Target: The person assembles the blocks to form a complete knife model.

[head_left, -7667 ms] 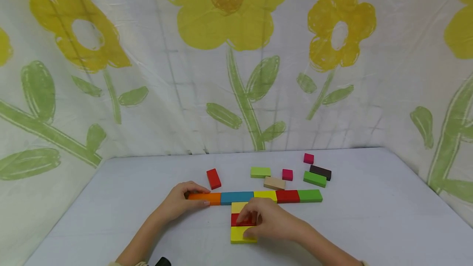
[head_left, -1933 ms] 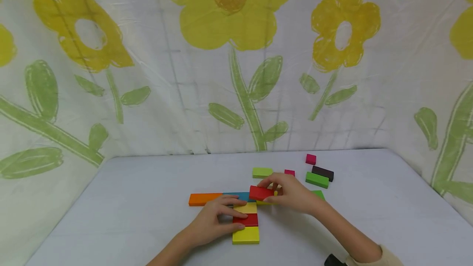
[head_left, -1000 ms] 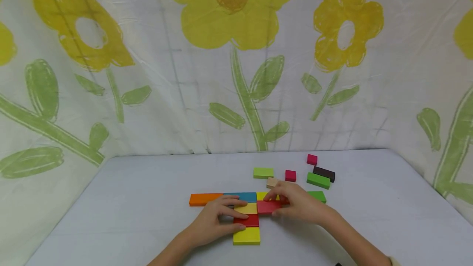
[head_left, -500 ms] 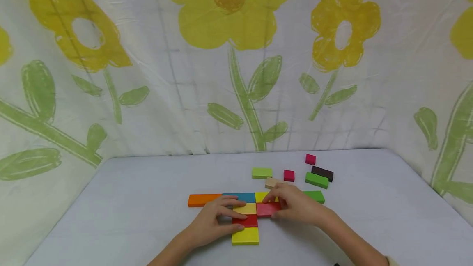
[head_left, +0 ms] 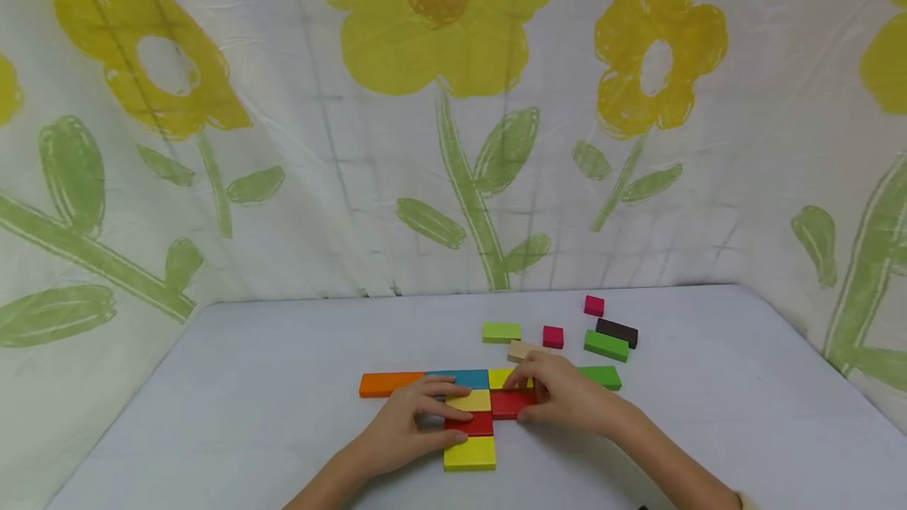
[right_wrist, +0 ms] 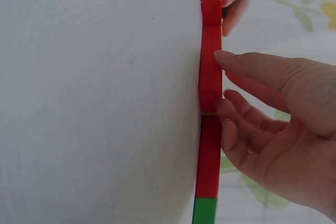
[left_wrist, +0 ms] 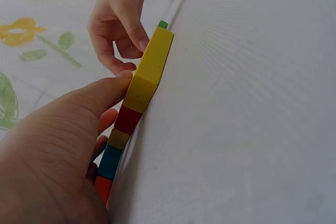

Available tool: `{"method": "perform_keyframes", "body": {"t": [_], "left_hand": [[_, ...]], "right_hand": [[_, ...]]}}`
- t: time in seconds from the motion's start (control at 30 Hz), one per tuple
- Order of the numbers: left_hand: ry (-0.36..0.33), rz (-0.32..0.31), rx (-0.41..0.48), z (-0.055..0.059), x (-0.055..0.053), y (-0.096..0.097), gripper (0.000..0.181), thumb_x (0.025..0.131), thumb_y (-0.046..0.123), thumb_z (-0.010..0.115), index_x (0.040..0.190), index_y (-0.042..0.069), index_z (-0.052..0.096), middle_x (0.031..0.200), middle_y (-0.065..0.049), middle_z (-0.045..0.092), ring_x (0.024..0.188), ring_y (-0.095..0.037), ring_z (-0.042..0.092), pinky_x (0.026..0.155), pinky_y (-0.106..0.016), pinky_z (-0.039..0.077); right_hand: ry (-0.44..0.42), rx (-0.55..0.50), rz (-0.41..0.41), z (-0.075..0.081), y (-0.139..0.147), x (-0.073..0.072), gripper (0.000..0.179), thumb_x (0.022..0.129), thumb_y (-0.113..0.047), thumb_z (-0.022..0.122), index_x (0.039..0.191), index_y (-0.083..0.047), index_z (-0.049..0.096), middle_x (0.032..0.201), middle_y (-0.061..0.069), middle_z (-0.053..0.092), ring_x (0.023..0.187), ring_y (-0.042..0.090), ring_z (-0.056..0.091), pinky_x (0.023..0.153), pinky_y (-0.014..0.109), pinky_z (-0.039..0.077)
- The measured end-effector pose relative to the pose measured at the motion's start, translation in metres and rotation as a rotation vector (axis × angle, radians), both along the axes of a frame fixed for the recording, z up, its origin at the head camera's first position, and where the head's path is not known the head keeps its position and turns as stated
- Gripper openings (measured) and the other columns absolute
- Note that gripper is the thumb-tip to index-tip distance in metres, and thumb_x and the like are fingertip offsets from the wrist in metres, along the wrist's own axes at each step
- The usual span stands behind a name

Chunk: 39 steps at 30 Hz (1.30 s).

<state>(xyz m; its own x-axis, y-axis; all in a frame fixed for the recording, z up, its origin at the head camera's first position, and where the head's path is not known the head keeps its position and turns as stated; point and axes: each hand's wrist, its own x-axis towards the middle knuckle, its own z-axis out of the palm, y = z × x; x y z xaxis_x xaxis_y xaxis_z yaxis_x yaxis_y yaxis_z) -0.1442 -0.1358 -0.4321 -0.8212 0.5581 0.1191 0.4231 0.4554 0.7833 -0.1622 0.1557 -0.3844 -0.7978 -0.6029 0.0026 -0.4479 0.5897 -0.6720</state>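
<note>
A row of flat blocks lies across the table: orange [head_left: 386, 384], blue [head_left: 468, 378], yellow [head_left: 499, 378], red [right_wrist: 209, 156], green [head_left: 601, 377]. A column of pale yellow [head_left: 475, 400], red [head_left: 478, 424] and yellow [head_left: 470, 454] blocks runs toward me from it. My left hand [head_left: 398, 430] rests its extended fingertips on the column's left side. With thumb and fingers my right hand [head_left: 572, 398] pinches a red block [head_left: 507, 406], lying flat right of the column, before the row. That hand hides the row's red block in the head view.
Behind the row lie a light green block [head_left: 501, 331], a partly covered tan block [head_left: 519, 350], a pink cube [head_left: 553, 336] and a farther pink cube [head_left: 594, 305]. A green block [head_left: 605, 345] touches a dark brown block [head_left: 616, 331]. A flowered curtain [head_left: 312, 179] hangs behind.
My right hand has brought the red block from behind the row, over it, down beside the column, then slightly nearer me. My left hand has moved from the orange block to the column.
</note>
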Motion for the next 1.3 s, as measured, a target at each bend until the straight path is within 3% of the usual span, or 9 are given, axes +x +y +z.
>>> {"method": "perform_keyframes", "body": {"t": [0.43,0.77,1.1,1.3], "left_hand": [[-0.009,-0.002,0.005,0.001,0.000,0.000,0.022,0.097,0.036,0.078,0.118,0.031,0.082,0.138,0.016,0.067,0.141,-0.025,0.051,0.112,-0.059,0.047],[-0.013,-0.001,0.007,0.001,0.000,0.000,0.023,0.097,0.035,0.078,0.118,0.030,0.082,0.138,0.015,0.067,0.141,-0.026,0.051,0.113,-0.060,0.046],[-0.014,0.003,0.003,0.001,0.000,0.001,0.022,0.097,0.035,0.078,0.118,0.031,0.082,0.138,0.015,0.067,0.141,-0.026,0.051,0.112,-0.062,0.046],[-0.020,0.006,0.005,0.002,0.000,0.001,0.022,0.097,0.035,0.078,0.118,0.031,0.082,0.138,0.016,0.067,0.141,-0.026,0.050,0.112,-0.058,0.047]], "right_hand": [[0.048,-0.002,-0.019,-0.011,0.003,-0.006,0.028,0.089,-0.019,0.086,0.113,-0.013,0.075,0.102,-0.003,0.061,0.091,0.014,0.053,0.069,0.021,0.051],[0.009,-0.031,-0.024,-0.004,0.003,-0.003,0.029,0.088,-0.019,0.087,0.113,-0.012,0.076,0.097,-0.004,0.061,0.082,0.009,0.054,0.067,0.020,0.051],[-0.018,-0.108,0.006,-0.001,0.016,-0.011,0.030,0.090,-0.015,0.084,0.117,-0.007,0.075,0.099,0.000,0.070,0.076,0.006,0.058,0.068,0.022,0.055],[-0.051,-0.096,-0.054,0.005,0.027,-0.014,0.035,0.088,-0.016,0.086,0.120,-0.007,0.074,0.107,0.004,0.071,0.085,0.012,0.061,0.071,0.022,0.056]]}}
